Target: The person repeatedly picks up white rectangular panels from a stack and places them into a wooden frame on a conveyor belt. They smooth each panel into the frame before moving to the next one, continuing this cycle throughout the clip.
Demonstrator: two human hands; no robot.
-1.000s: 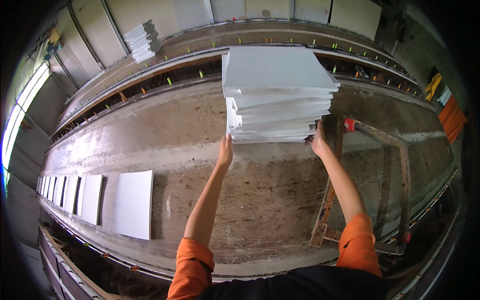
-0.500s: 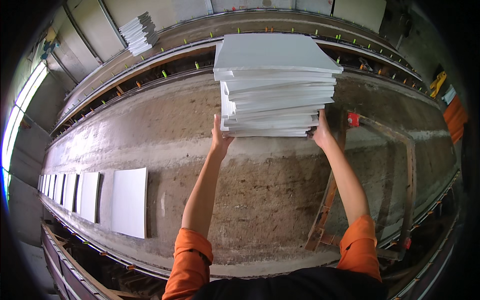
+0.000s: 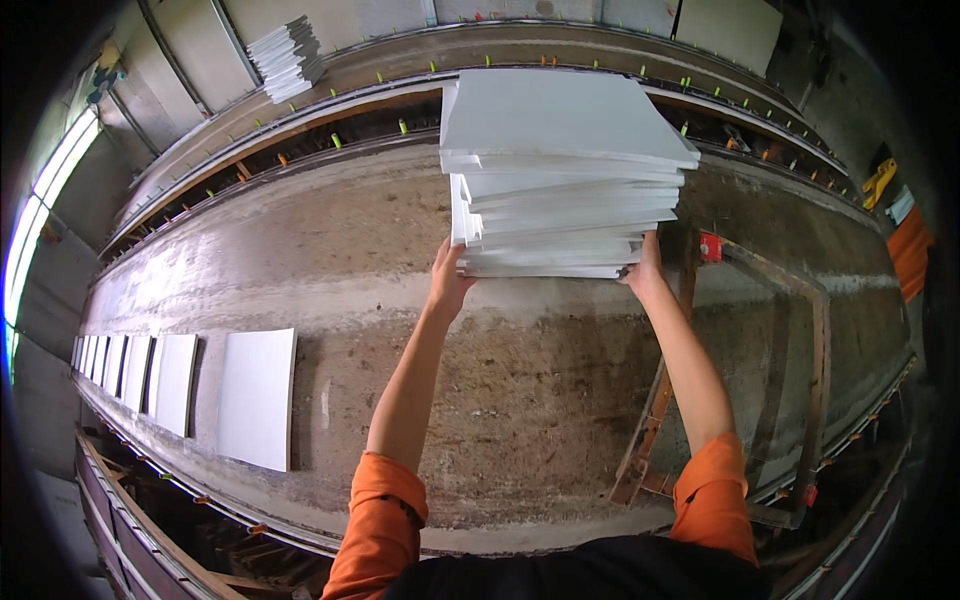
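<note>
A tall stack of white flat panels (image 3: 565, 205) stands on the far middle of the long brown bench, its edges uneven and several panels jutting out. My left hand (image 3: 450, 278) grips the lower left corner of this stack, thumb upward along its side. At the lower right corner, my right hand (image 3: 645, 268) holds the same low panels, with its fingertips partly hidden beneath or behind them. The bottom of the stack appears to rest on the bench; I cannot tell whether any panel is lifted.
On the worn bench (image 3: 530, 400), a row of white panels (image 3: 258, 400) lies along the near left side. A rusty metal frame (image 3: 822, 370) with red parts lies at right. Beyond a gap edged with green and orange pegs, another bench carries a smaller white stack (image 3: 285, 60).
My left hand has closed in against the stack's lower left side, and the lowest panels there sit slightly farther right. My right hand stays at its corner. The whole view has shifted slightly.
</note>
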